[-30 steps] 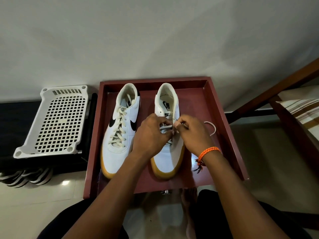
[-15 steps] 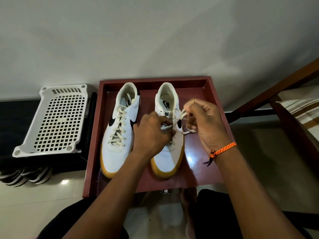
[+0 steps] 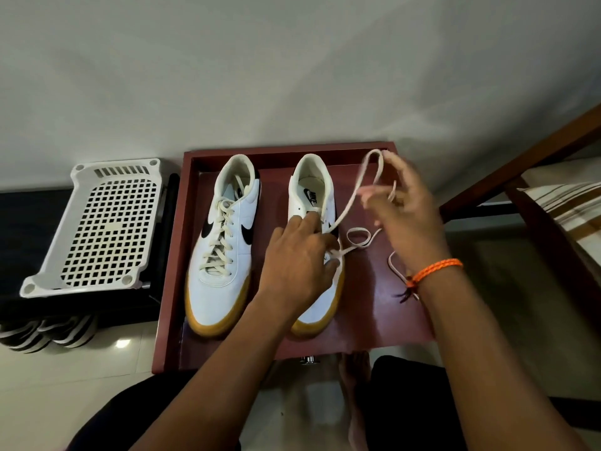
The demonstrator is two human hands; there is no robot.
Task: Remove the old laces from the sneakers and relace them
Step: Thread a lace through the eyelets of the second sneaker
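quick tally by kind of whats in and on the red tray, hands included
sneakers: 2, a laced one and one being unlaced
loose lace: 1, pulled by the right hand
hands: 2, the left hand on the sneaker
total: 5

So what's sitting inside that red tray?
Inside the red tray sit two white sneakers, one still laced. The left hand covers the other's eyelets, so how much lace remains threaded is hidden.

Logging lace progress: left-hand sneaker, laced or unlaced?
Laced. The left sneaker has cream lace crossing every eyelet row, ends loose at the tongue. No hand touches it.
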